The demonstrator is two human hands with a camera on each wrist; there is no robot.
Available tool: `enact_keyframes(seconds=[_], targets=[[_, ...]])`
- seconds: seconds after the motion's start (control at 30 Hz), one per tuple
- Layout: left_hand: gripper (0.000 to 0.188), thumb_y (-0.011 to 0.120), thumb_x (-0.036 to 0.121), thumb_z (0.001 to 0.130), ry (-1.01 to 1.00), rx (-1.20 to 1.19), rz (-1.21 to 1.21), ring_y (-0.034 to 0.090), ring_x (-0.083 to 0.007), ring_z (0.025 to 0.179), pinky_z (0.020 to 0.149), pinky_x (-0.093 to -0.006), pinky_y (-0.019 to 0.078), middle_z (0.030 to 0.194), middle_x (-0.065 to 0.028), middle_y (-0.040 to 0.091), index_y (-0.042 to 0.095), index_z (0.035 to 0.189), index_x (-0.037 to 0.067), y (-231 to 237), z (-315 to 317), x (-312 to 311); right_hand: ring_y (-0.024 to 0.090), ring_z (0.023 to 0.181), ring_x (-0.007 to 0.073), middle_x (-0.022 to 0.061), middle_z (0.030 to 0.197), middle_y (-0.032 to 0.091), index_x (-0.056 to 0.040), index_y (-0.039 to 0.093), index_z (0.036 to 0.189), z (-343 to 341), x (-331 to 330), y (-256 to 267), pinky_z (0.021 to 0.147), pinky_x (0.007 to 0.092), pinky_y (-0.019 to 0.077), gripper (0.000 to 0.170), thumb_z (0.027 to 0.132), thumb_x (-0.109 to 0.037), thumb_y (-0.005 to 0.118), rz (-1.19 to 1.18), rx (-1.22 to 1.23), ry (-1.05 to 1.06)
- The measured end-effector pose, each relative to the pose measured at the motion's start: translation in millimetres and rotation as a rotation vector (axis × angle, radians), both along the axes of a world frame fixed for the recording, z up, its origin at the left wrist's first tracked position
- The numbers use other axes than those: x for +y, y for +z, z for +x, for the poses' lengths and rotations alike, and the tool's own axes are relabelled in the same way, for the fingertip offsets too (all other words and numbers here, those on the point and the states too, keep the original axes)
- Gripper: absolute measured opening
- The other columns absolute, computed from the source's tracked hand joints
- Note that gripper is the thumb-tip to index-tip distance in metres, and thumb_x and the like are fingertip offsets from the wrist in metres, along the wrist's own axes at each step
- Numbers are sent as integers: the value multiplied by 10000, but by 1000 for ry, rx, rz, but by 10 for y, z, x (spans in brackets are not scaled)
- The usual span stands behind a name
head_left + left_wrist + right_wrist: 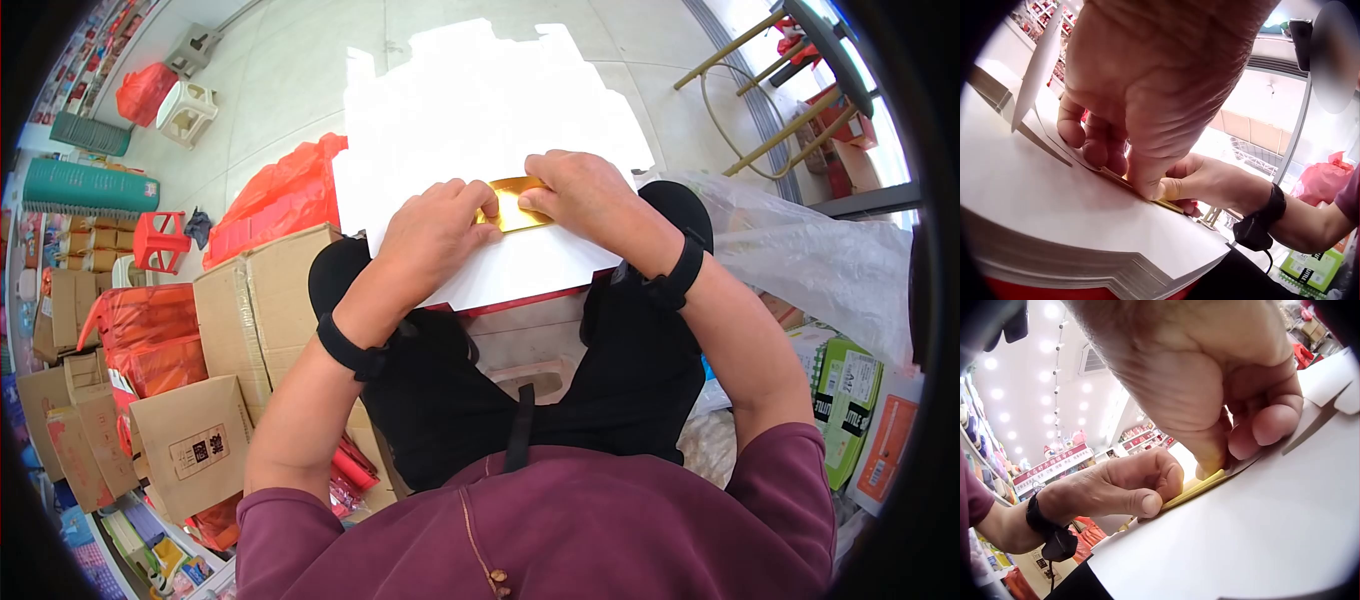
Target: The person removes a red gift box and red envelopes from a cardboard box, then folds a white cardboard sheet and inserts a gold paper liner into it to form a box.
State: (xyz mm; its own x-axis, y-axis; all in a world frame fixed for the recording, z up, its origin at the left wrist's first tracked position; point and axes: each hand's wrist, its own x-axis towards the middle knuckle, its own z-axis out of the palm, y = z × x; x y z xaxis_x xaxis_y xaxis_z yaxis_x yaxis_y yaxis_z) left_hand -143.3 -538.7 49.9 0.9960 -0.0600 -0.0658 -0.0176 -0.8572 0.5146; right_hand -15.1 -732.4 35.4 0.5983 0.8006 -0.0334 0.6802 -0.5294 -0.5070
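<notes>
A small shiny gold card piece [512, 212] lies over a stack of white die-cut cardboard sheets [490, 110] in front of the knees. My left hand [428, 235] pinches the piece's left end between thumb and fingers. At the other end, my right hand [590, 203] grips it the same way, thumb on its near side. Seen edge-on in the right wrist view, the gold piece [1194, 492] shows as thin folded layers close over the top sheet. Layered sheet edges [1079, 253] and a raised white flap [1036, 72] appear in the left wrist view.
Cardboard boxes [250, 310] and red plastic bags [290, 195] stand at the left. Clear plastic wrap [820, 255] and a green package [848, 395] lie at the right. A stool with gold legs [790, 125] is at the far right; small plastic stools [187, 112] are far left.
</notes>
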Motion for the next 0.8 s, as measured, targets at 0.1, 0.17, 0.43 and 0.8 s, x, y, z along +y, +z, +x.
enact_keyframes(seconds=[0.1, 0.17, 0.43, 0.8], targets=[[199, 755, 195, 945, -17, 1, 14, 637, -291, 950, 833, -414, 514, 975, -95, 660, 625, 1061, 99, -15, 19, 10, 687, 845, 359, 178, 866, 689, -10, 661, 1005, 40, 2, 43, 775, 448, 531, 244, 923, -220, 754, -7, 58, -24], [216, 762, 195, 941, -33, 2, 0, 643, -303, 960, 836, -419, 517, 989, -102, 670, 618, 1059, 86, -37, 21, 30, 706, 896, 382, 210, 948, 711, -1, 672, 1059, 53, -13, 187, 805, 460, 548, 248, 925, -190, 762, -40, 184, -69], [290, 801, 218, 916, -44, 30, 6, 653, -309, 929, 822, -420, 527, 993, -124, 672, 615, 1074, 61, 22, 30, 12, 625, 1029, 292, 95, 1063, 638, -64, 698, 1094, -141, -189, 67, 893, 398, 523, 335, 810, -167, 842, 228, -276, 209], [150, 706, 226, 929, -197, -391, 308, 632, -288, 894, 762, -430, 521, 949, -95, 619, 649, 987, 100, -319, -134, 83, 606, 894, 267, 96, 927, 602, -69, 623, 967, -129, -226, -173, 822, 394, 519, 131, 859, -119, 678, 149, -510, 399]])
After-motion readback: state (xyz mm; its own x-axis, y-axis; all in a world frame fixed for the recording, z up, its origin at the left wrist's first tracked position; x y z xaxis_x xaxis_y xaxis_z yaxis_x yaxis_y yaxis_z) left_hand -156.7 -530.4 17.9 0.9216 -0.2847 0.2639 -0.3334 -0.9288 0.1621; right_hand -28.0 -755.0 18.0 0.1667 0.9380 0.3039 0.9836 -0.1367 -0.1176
